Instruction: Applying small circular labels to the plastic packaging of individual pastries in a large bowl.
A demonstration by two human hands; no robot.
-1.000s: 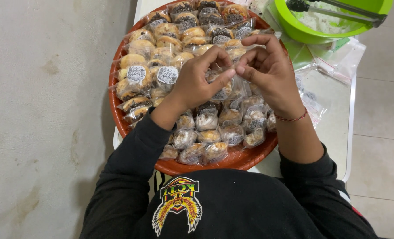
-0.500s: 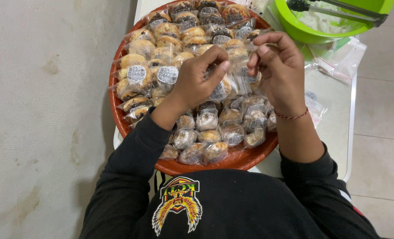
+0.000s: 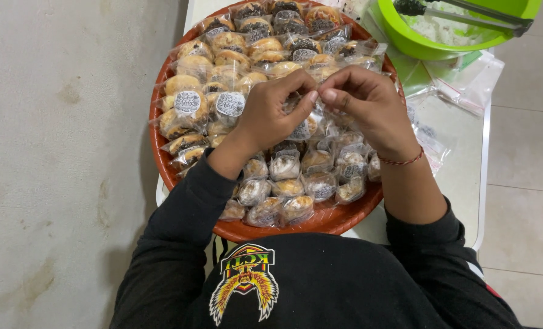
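A round orange tray (image 3: 162,159) on a white table holds several small pastries wrapped in clear plastic (image 3: 287,164), some with round labels (image 3: 188,102). My left hand (image 3: 270,116) and my right hand (image 3: 369,106) meet above the tray's middle, fingertips pinched together on a clear wrapped pastry packet (image 3: 311,116). The packet is mostly hidden by my fingers. A red thread bracelet circles my right wrist.
A green bowl (image 3: 418,42) with white contents and metal tongs (image 3: 466,13) stands at the back right. Empty clear plastic bags (image 3: 466,79) lie beside the tray. The white table edge (image 3: 483,183) runs along the right; grey floor lies to the left.
My right hand has dropped slightly and closed in toward the left hand, so the fingertips now touch over the packet. The tray and bowl have not moved.
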